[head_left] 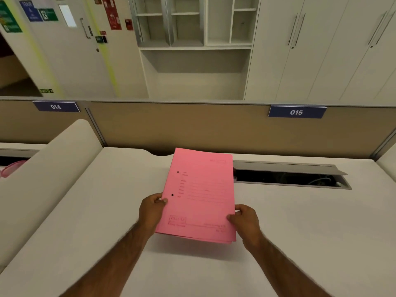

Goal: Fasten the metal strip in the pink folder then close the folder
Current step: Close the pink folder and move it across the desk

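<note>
The pink folder (199,194) is shut, its printed front cover facing up, and it is held tilted a little above the white desk (107,211). Two small dark punch holes show near its left edge. My left hand (151,213) grips the folder's lower left edge with the thumb on top. My right hand (244,219) grips the lower right edge the same way. The metal strip is hidden inside the folder.
An open cable slot (289,179) with a raised flap lies in the desk to the right of the folder. A brown partition (192,127) with labels 014 and 015 stands behind. A curved white divider (53,168) rises at the left, a pink object (10,169) beyond it.
</note>
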A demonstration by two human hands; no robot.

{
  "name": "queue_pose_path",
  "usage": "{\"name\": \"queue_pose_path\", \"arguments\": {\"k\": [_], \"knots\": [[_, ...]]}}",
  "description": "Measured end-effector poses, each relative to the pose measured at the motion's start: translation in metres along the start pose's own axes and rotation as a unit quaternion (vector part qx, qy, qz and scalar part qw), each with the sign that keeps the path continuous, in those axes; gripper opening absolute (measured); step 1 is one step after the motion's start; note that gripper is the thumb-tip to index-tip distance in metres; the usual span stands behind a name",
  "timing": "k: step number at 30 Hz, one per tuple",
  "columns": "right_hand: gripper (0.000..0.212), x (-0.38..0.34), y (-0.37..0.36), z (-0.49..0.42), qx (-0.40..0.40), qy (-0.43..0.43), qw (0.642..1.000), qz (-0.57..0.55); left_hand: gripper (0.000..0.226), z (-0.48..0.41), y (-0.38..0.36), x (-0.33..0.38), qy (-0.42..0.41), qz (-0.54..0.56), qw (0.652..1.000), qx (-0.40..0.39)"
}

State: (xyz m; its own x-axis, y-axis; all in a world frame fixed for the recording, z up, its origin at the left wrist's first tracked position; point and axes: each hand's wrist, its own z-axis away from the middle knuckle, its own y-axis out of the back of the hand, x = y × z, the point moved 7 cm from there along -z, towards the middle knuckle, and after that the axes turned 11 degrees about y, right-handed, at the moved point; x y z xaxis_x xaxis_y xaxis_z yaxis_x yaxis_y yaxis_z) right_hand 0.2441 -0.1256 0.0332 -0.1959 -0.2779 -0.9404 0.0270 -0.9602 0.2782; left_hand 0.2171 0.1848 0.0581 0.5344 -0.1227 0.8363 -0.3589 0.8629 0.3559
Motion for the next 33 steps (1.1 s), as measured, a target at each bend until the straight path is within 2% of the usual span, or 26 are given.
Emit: {"name": "queue_pose_path", "arguments": {"k": [8, 15, 24, 33], "knots": [[0.024, -0.002, -0.029, -0.084, 0.01, 0.014, 0.998, 0.065, 0.028, -0.084, -0.015, -0.001, 0.023, -0.031, 0.999, 0.004], [0.022, 0.009, -0.046, -0.121, 0.011, 0.021, 0.994, 0.104, 0.028, -0.121, -0.025, -0.001, 0.026, -0.075, 0.996, 0.033], [0.043, 0.01, -0.06, -0.133, -0.008, 0.047, 0.99, 0.134, 0.03, -0.133, -0.03, 0.004, 0.008, -0.136, 0.989, 0.065], [0.038, 0.003, -0.066, -0.131, -0.029, 0.07, 0.976, 0.205, 0.029, -0.133, -0.031, 0.002, -0.032, -0.208, 0.972, 0.099]]}}
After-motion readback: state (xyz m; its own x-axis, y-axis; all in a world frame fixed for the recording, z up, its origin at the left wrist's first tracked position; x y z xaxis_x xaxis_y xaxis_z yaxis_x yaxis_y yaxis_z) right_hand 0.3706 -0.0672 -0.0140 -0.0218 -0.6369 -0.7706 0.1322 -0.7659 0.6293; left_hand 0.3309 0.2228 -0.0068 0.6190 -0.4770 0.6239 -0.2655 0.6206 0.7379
